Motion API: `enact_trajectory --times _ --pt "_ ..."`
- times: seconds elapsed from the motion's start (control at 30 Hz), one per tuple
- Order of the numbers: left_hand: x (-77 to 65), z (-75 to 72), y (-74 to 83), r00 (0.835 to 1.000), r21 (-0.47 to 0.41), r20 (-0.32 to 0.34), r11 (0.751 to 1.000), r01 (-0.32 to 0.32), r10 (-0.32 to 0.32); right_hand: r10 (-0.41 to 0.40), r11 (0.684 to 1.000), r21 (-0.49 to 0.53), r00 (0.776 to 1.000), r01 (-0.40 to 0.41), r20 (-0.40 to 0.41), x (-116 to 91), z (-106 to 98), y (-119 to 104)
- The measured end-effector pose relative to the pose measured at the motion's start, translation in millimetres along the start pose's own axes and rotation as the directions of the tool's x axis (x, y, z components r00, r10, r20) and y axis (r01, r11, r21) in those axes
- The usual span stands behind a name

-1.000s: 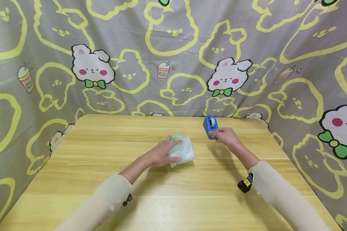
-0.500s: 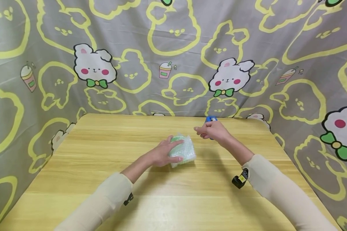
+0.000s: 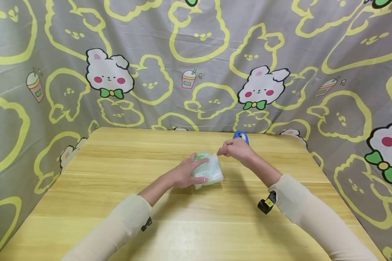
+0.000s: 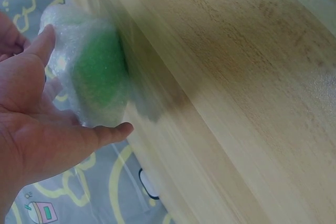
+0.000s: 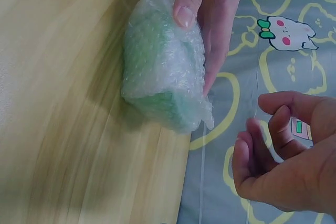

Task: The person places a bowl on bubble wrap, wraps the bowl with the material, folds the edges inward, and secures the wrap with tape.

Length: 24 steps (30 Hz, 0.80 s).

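Observation:
A green object in bubble wrap [image 3: 213,167] rests on the wooden table; the wrap blurs what is inside. My left hand [image 3: 184,174] grips it from the left, thumb on the near side and fingers spread over its top and far side. In the right wrist view, a loose edge of the wrap sticks out toward my right hand [image 5: 294,156]. That hand pinches a faint strip of clear tape [image 5: 255,113] between thumb and forefinger, close beside the package. A blue tape dispenser [image 3: 243,136] stands behind my right hand, partly hidden by it.
The wooden table [image 3: 124,156] ends at a grey curtain [image 3: 166,32] with yellow outlines and white rabbits, which hangs along the back and both sides. A small black device [image 3: 266,203] hangs below my right sleeve.
My right hand has left the tape dispenser and moved left and slightly down to the package's upper right corner. My left hand keeps its grip on the package.

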<state>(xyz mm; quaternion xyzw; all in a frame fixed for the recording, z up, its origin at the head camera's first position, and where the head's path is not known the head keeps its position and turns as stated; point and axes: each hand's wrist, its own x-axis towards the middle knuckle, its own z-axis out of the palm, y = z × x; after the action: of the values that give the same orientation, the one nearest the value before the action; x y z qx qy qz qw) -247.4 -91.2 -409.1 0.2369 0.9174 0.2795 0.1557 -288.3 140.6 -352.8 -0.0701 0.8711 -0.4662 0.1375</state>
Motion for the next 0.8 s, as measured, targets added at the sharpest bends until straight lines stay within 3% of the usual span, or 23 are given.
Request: enact_trajectory --times 0.33,0.5,0.8 --pt "-0.9 -0.5 0.4 1.000 -0.003 0.002 1.000 0.019 -0.019 0.007 0.997 -0.074 0.999 -0.003 0.048 5 7 -4" --pt "-1.3 -1.3 0.6 1.000 -0.005 -0.004 1.000 0.024 -0.024 -0.005 0.999 -0.051 0.997 0.009 0.077 7 11 -8" --pt "-0.7 -0.5 0.6 0.999 -0.042 -0.043 0.999 0.019 -0.021 -0.017 0.999 -0.046 0.999 0.018 0.043 15 23 -3"
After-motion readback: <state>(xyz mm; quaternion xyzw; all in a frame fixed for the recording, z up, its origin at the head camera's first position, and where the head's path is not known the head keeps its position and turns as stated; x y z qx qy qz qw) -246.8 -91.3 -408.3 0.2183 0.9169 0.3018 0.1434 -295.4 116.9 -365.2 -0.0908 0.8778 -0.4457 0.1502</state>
